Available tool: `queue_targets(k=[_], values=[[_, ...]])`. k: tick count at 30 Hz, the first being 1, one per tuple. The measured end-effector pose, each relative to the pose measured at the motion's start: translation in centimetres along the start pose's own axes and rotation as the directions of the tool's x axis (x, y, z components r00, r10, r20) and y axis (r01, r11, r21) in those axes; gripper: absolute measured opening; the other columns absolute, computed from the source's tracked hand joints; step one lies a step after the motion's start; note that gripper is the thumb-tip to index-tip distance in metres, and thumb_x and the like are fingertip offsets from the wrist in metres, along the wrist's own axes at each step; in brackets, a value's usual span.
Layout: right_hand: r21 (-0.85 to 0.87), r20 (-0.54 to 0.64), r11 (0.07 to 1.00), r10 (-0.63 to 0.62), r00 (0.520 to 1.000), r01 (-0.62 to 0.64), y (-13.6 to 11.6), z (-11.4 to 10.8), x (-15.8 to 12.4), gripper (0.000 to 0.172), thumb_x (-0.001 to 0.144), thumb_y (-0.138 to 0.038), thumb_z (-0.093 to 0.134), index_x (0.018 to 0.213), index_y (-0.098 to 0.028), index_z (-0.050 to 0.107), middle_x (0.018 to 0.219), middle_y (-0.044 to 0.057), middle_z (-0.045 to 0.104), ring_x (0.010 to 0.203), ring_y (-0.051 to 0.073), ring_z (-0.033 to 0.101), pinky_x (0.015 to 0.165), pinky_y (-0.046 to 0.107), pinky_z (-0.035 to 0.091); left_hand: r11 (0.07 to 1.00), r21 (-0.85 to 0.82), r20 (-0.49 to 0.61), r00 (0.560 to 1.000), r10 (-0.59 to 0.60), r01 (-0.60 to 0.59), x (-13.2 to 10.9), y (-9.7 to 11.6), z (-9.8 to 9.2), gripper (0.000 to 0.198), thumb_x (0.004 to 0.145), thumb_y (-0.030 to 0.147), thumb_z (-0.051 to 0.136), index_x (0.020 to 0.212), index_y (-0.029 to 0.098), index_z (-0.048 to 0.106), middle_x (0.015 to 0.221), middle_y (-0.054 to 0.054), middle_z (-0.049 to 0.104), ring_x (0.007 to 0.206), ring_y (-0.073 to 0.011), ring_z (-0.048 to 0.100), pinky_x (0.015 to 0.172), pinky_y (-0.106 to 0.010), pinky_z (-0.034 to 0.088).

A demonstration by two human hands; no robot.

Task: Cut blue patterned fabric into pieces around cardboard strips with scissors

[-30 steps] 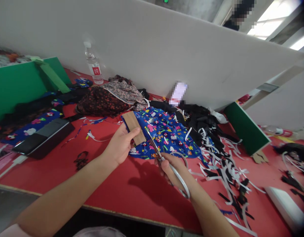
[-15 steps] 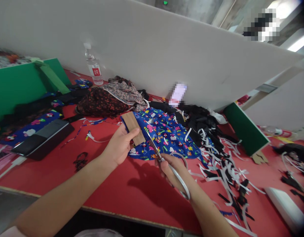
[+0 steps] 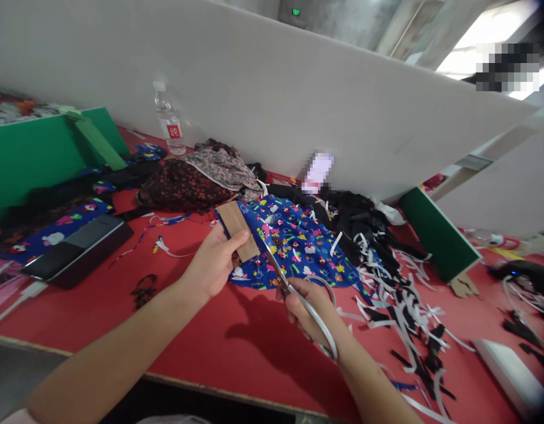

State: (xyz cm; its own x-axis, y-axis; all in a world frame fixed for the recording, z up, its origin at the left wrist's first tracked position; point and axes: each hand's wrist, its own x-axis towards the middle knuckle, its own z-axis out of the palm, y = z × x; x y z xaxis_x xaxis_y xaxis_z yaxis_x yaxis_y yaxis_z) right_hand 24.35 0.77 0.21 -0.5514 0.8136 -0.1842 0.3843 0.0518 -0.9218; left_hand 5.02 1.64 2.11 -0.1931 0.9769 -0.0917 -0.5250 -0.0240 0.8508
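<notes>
My left hand is closed, its thumb pressing a flat brown cardboard piece against blue printed fabric. The fabric spreads to the right over the table, with small bright cartoon figures on it. My right hand grips a pair of scissors with silver-grey handles. The blades point up and left, lying alongside the right edge of the cardboard over the fabric. Whether the blades are parted is hard to make out.
Black and white strip scraps litter the red table at right. Dark floral fabric, a water bottle and a phone stand or lie at the back. A black device lies left; green boards flank both sides.
The view has shifted slightly. Both hands, the cardboard and the scissors keep almost the same places; the scissor blades have moved only a little against the cardboard edge.
</notes>
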Motion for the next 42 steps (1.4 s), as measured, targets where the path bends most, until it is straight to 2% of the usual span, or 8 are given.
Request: queue_targets(k=[8, 18, 28, 42], values=[[-0.034, 0.000, 0.998, -0.044, 0.999, 0.044, -0.4, 0.2, 0.0, 0.058, 0.076, -0.071, 0.037, 0.083, -0.016, 0.053, 0.057, -0.003, 0.041, 0.044, 0.007, 0.032, 0.038, 0.019, 0.026, 0.999, 0.013, 0.024, 0.999, -0.043, 0.042, -0.2, -0.3, -0.2, 0.036, 0.076, 0.023, 0.063, 0.110, 0.023, 0.052, 0.103, -0.003, 0.065, 0.084, -0.0178, 0.063, 0.067, -0.028, 0.051], [-0.056, -0.036, 0.997, -0.054, 0.998, 0.052, -0.4, 0.3, 0.0, 0.065, 0.075, -0.077, 0.030, 0.081, -0.017, 0.054, 0.056, -0.003, 0.041, 0.045, 0.008, 0.034, 0.040, 0.019, 0.026, 0.998, 0.023, 0.011, 0.998, -0.055, 0.054, -0.2, -0.4, 0.1, 0.038, 0.076, 0.022, 0.063, 0.112, 0.023, 0.051, 0.105, -0.004, 0.065, 0.087, -0.0183, 0.062, 0.067, -0.027, 0.051], [-0.021, -0.010, 0.999, -0.045, 0.999, 0.045, 0.2, 0.4, 0.1, 0.064, 0.075, -0.076, 0.029, 0.079, -0.017, 0.052, 0.054, -0.004, 0.040, 0.040, 0.005, 0.032, 0.038, 0.018, 0.025, 0.998, 0.010, 0.005, 0.998, -0.062, 0.062, -0.2, -0.3, 0.1, 0.039, 0.075, 0.021, 0.063, 0.112, 0.023, 0.052, 0.104, -0.004, 0.065, 0.086, -0.0185, 0.063, 0.066, -0.028, 0.051], [-0.050, 0.039, 0.996, -0.067, 0.997, 0.069, 0.9, 0.1, 0.2, 0.064, 0.077, -0.075, 0.027, 0.084, -0.017, 0.052, 0.059, -0.004, 0.040, 0.045, 0.007, 0.034, 0.041, 0.019, 0.029, 0.998, 0.018, 0.028, 0.998, -0.057, 0.057, -0.3, -0.3, -0.1, 0.037, 0.076, 0.024, 0.063, 0.111, 0.023, 0.051, 0.104, -0.004, 0.065, 0.086, -0.0182, 0.062, 0.066, -0.027, 0.050]])
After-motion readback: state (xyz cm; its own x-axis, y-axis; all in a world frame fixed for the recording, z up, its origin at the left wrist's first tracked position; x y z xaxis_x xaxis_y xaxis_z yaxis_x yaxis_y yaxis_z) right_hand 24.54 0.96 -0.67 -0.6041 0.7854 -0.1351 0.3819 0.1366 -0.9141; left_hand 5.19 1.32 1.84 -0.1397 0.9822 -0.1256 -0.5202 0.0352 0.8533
